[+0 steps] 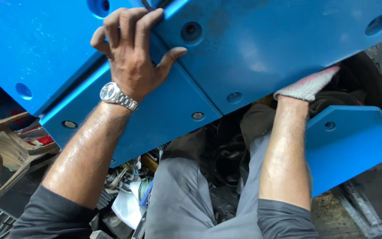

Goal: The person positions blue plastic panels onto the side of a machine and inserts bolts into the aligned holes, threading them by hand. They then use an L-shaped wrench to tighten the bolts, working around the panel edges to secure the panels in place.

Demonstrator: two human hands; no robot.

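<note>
My left hand, bare with a silver wristwatch, grips the edge of a large blue metal plate where it meets a second blue plate. The fingers curl over the seam near the top. My right hand wears a white knit glove with a reddish patch. It reaches under the lower edge of the big blue plate, so its fingers are hidden. The plates have round bolt holes and recessed bolts.
A lower blue bracket with holes sits beside my right forearm. Grey trousers fill the bottom middle. Tools, wires and a white rag lie below left. A brown plastic chair stands at far left.
</note>
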